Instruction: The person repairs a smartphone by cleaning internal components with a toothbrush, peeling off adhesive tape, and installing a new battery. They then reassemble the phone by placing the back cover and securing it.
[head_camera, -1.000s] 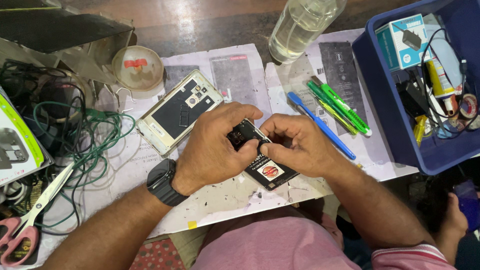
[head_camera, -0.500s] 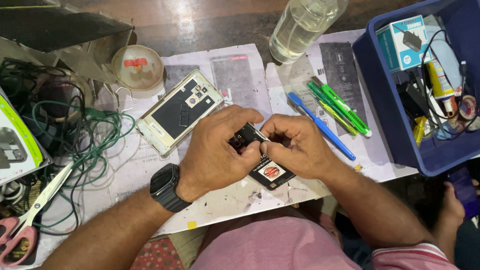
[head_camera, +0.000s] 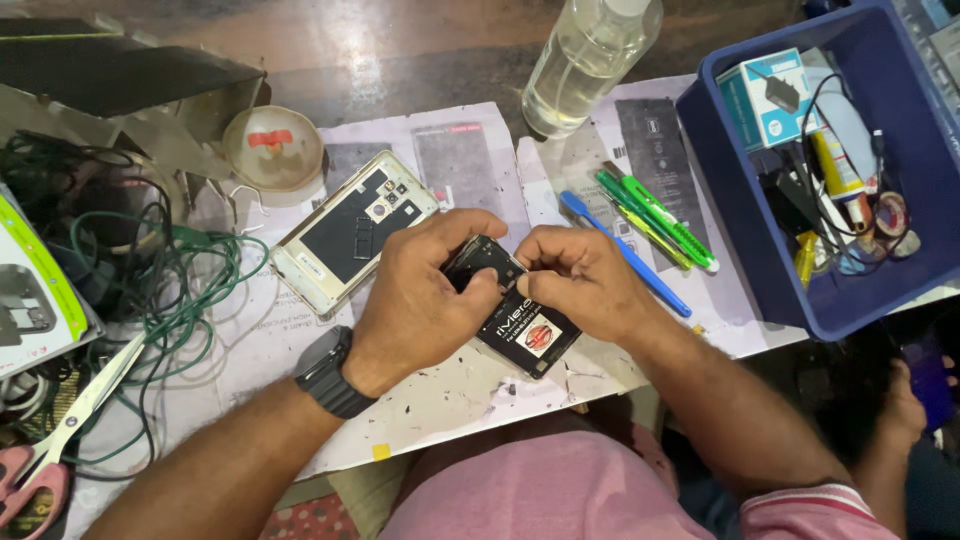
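Taking the opened phone shell (head_camera: 352, 232) on the paper-covered table (head_camera: 470, 385) as the landmark: far to its left lie scissors (head_camera: 60, 440) and a tangle of green wire (head_camera: 185, 290), and just up-left of it sits a small round tub (head_camera: 272, 148). Just right of the shell, the left hand (head_camera: 420, 300), a watch (head_camera: 328, 372) on its wrist, is curled shut around the upper end of a small black phone (head_camera: 515, 310), thumb pressed on its face. The right hand (head_camera: 585, 280) pinches the same end from the other side, fingertips closed on it. The phone looks light, stiff and flat, probably slick and easily cracked, so its edges seem the safest hold. Further right lie a blue pen (head_camera: 625, 255), green pens (head_camera: 655, 218) and a blue bin (head_camera: 850, 160); a clear bottle (head_camera: 590, 60) stands up-right of the shell.
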